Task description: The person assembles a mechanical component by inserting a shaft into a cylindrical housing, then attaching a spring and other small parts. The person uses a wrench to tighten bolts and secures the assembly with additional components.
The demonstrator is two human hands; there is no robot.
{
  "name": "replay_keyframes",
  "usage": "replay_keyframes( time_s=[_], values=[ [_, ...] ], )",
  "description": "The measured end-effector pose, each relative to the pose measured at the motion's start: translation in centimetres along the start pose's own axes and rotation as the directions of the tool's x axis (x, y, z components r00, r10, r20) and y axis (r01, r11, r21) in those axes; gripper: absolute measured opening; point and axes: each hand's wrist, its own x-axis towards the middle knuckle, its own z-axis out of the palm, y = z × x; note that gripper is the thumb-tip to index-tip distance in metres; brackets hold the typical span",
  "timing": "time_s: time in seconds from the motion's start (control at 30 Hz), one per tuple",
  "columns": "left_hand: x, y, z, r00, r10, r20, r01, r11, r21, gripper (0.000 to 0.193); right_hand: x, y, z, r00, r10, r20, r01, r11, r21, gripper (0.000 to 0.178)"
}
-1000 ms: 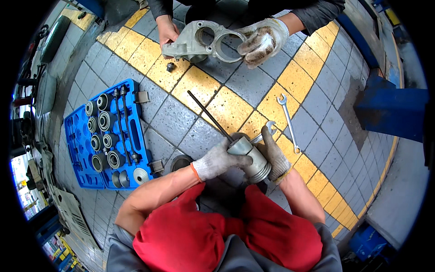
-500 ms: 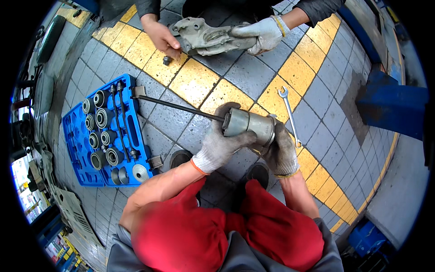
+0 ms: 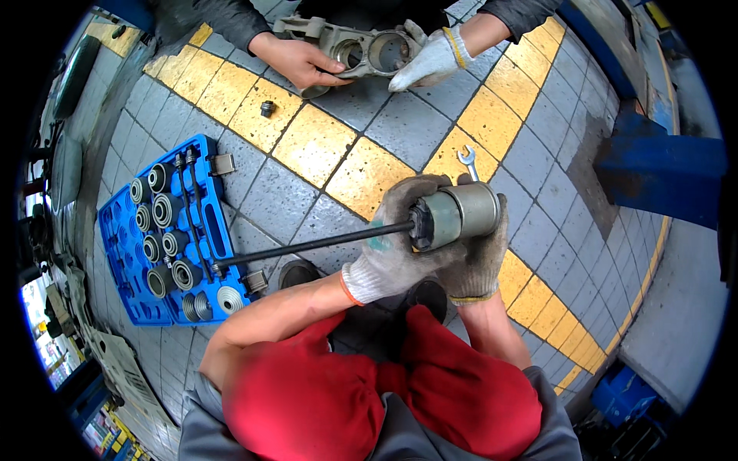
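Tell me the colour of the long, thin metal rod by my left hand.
The rod is black, best seen in the head view.

No readable lettering — none in view.

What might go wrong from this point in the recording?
The long black rod overlaps the blue tool case in view; a swing might disturb its contents.
The left hand and right hand, in grimy gloves, could let the metal cylinder slip.
The small black fitting lies loose on the yellow floor strip and could roll.
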Motion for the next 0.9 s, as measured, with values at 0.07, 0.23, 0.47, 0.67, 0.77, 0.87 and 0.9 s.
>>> replay_keyframes(
  time_s=[0.07, 0.23, 0.47, 0.67, 0.77, 0.87, 0.9],
  values=[
    [0.1, -0.3, 0.0, 1.0, -0.013, 0.004, 0.013, 0.998, -0.056, 0.096, 0.0, 0.1, 0.5, 0.999, -0.032, -0.037, 0.032, 0.999, -0.015, 0.057],
    [0.4, 0.3, -0.7, 0.997, -0.036, 0.068, 0.047, 0.987, -0.154, 0.099, -0.4, -0.2, 1.2, 0.993, -0.111, -0.043, 0.103, 0.983, -0.154, 0.061],
    [3.8, 2.1, -1.6, 0.973, 0.018, 0.232, 0.026, 0.982, -0.185, 0.098, -1.1, -2.1, 3.2, 0.891, -0.3, 0.34, 0.403, 0.869, -0.288, 0.099],
    [7.5, 5.0, -0.1, 0.952, 0.011, 0.305, 0.139, 0.873, -0.467, 0.084, -3.5, -3.2, 6.5, 0.733, -0.581, 0.353, 0.662, 0.491, -0.566, 0.106],
    [9.2, 6.7, 0.3, 0.93, 0.103, 0.352, 0.127, 0.81, -0.573, 0.086, -3.6, -3.0, 7.6, 0.575, -0.696, 0.431, 0.779, 0.304, -0.549, 0.106],
    [10.1, 7.9, 0.1, 0.859, 0.053, 0.51, 0.315, 0.729, -0.607, 0.087, -3.8, -2.7, 8.8, 0.433, -0.751, 0.499, 0.804, 0.07, -0.591, 0.1],
    [10.4, 8.2, 0.1, 0.854, 0.031, 0.519, 0.345, 0.714, -0.61, 0.087, -4.0, -2.6, 9.3, 0.402, -0.747, 0.53, 0.811, 0.021, -0.585, 0.099]
  ],
)
